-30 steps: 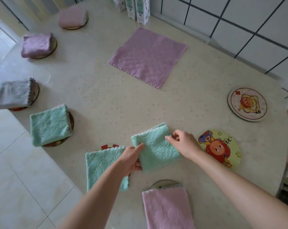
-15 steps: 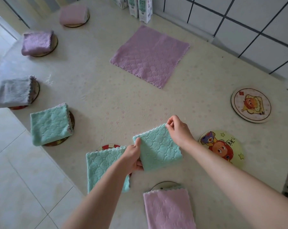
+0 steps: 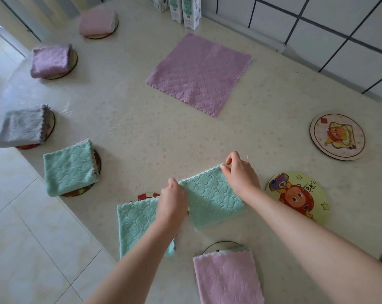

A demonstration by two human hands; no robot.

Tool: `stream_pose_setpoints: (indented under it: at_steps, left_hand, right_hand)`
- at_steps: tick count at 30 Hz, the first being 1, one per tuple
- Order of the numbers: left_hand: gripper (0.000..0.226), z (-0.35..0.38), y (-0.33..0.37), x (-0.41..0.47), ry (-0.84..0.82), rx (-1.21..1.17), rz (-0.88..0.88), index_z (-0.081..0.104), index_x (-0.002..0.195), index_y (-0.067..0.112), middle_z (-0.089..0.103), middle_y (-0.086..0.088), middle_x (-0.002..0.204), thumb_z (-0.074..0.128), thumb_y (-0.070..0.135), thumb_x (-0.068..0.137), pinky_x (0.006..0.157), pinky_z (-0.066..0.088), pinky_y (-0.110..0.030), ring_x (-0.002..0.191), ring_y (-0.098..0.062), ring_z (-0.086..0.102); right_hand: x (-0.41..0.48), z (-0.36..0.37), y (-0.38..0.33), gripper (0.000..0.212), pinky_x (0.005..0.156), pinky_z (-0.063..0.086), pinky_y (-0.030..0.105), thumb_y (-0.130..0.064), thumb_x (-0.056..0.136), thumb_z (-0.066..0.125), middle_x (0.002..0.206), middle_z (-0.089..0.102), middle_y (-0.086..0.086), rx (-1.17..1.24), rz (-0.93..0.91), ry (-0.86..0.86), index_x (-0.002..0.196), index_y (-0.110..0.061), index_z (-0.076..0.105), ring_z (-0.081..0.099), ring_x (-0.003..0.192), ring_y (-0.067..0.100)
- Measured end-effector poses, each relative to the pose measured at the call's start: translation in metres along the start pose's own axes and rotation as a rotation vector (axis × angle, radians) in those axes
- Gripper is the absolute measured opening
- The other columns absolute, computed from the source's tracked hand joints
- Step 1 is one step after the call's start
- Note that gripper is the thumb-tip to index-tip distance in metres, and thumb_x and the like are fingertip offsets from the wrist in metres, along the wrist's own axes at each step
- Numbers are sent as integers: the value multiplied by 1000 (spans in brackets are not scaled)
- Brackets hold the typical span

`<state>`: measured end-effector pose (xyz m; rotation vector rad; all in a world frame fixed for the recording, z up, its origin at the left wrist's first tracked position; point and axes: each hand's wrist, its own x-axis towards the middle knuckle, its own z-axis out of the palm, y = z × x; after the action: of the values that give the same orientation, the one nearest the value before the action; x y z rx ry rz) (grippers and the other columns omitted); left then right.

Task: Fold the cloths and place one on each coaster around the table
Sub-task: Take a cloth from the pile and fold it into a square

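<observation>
Green cloth (image 3: 212, 200), a folded, fluffy rectangle with quilted scallops and wavy trim, lies low-centre in my frame. The left hand (image 3: 173, 200) pinches its left corner, the right hand (image 3: 240, 172) its upper-right corner.

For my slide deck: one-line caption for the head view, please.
Left hand and right hand pinch a folded green cloth beside the bare yellow coaster.

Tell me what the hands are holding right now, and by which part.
Both hold the folded green cloth between them. The left hand grips its left edge, and the right hand pinches its far right corner.
</observation>
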<state>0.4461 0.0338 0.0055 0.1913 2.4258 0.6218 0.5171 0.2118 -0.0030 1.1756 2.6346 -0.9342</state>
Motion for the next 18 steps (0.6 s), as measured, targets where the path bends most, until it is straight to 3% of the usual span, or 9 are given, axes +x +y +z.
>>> stream_pose_setpoints:
  at_steps: [2, 4, 5, 7, 9, 11, 14, 18]
  left_hand:
    - [27, -6, -1, -6, 142, 243, 270, 44, 116, 10, 60, -9, 95, 49, 4, 90, 60, 56, -44, 72, -29, 63]
    - [43, -6, -4, -11, 236, 417, 609, 48, 124, 12, 55, -7, 108, 63, 9, 83, 66, 56, -40, 85, -26, 59]
    - [49, -3, -6, -13, 236, 478, 765, 52, 125, 14, 55, -5, 113, 70, 16, 79, 72, 56, -39, 93, -25, 57]
    - [62, 7, -15, -15, 102, 584, 913, 49, 132, 20, 52, -3, 131, 73, 35, 77, 95, 49, -43, 119, -27, 50]
    - [74, 14, -25, -13, -6, 667, 923, 38, 142, 26, 37, -1, 150, 68, 47, 78, 113, 28, -48, 138, -31, 32]
    - [77, 16, -29, -10, 5, 670, 880, 34, 145, 28, 31, 1, 153, 67, 49, 78, 114, 18, -47, 141, -32, 27]
    - [67, 9, -23, -7, 79, 581, 783, 44, 139, 22, 41, -2, 147, 68, 42, 79, 110, 29, -44, 134, -29, 39]
    - [56, -2, -7, -1, 36, 415, 603, 48, 136, 16, 53, -4, 135, 67, 27, 84, 100, 42, -39, 121, -26, 48]
  right_hand:
    - [-6, -6, 4, 21, 57, 44, 32, -35, 94, 48, 94, 58, 4, 1, -46, 28, 99, -17, 41, 56, 75, 25]
    - [-18, -9, 10, 25, 60, 43, 31, -36, 94, 48, 105, 53, 3, -68, -149, 76, 108, -16, 41, 53, 85, 22]
    - [-26, -9, 12, 29, 59, 41, 30, -38, 93, 48, 108, 50, 3, -128, -202, 82, 111, -17, 41, 51, 89, 20]
    - [-44, -7, 17, 38, 59, 39, 24, -44, 92, 49, 113, 46, 2, -235, -249, 39, 119, -18, 40, 48, 93, 17]
    - [-60, -1, 24, 47, 65, 45, 25, -47, 90, 51, 118, 45, 4, -294, -228, -4, 124, -17, 39, 49, 97, 18]
    - [-74, 3, 34, 48, 74, 49, 29, -46, 89, 54, 119, 48, 7, -319, -164, 7, 124, -15, 42, 50, 100, 23]
    - [-90, 4, 44, 42, 80, 48, 31, -40, 91, 53, 120, 52, 9, -274, -12, 34, 123, -14, 45, 50, 103, 26]
    - [-101, 2, 52, 28, 82, 48, 33, -28, 93, 53, 116, 58, 5, -154, 64, -4, 117, -15, 47, 52, 104, 24]
